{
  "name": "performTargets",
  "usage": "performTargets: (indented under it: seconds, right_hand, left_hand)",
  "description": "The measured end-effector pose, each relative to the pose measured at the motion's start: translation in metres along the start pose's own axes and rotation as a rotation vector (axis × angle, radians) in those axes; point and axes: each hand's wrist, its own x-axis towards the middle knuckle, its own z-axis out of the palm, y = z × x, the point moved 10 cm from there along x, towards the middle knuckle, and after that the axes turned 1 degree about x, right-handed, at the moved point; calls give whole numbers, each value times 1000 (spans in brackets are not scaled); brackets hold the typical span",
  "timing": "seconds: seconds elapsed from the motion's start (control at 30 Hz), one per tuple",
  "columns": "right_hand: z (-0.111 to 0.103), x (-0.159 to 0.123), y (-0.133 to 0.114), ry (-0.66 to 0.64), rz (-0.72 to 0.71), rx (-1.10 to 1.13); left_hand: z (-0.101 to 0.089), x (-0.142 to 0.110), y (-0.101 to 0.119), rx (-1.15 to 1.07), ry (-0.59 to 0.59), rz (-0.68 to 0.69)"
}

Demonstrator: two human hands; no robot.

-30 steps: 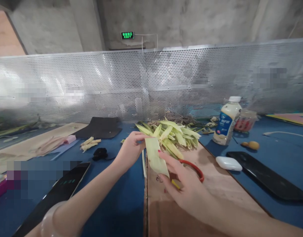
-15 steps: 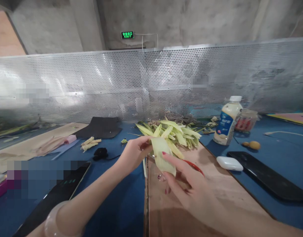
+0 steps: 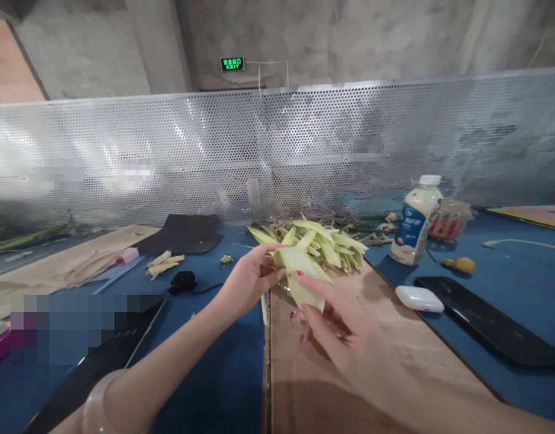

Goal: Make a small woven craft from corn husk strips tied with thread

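Between my two hands is a pale green corn husk (image 3: 302, 274), its surface curved and folding over at the upper left. My left hand (image 3: 254, 271) pinches the husk's upper left end. On the lower right end, my right hand (image 3: 338, 319) has its thumb and red-nailed index finger closed, while its other fingers curl beneath and are partly hidden. Just beyond the hands lies a heap of similar husks (image 3: 334, 244) on a wooden board (image 3: 304, 392).
Right of the board are a milk bottle (image 3: 415, 223), a plastic cup (image 3: 449, 220), a white earphone case (image 3: 419, 299) and a black phone (image 3: 480, 319). To the left lie a tablet (image 3: 109, 361), black cord (image 3: 183, 282) and dark sheet (image 3: 182, 234). Behind stands a perforated metal panel (image 3: 214, 150).
The husk has tilted and curled over more at its upper left end. My right hand has shifted slightly, and the red object seen beside it before is now hidden.
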Motion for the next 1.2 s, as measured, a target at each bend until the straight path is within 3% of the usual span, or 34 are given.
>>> performTargets:
  seconds: [0.1,0.27,0.43,0.77,1.0,1.2]
  right_hand:
    - [2,3,16,1,96,71]
    - [4,7,35,40,167,193]
    - [10,6,32,-47,159,190]
    - [32,5,37,-235,197,389]
    - [39,6,30,-319,150,440]
    - [47,3,38,-316,261,601]
  left_hand:
    - [3,0,-1,-107,11,-43]
    - [6,-1,6,-187,-3,6]
    - [8,-4,3,-44,-11,-28]
    - [11,-8,5,-280,-31,-88]
    - [3,-8,6,-113,75,-91]
    - [-2,-10,3,-114,137,-143]
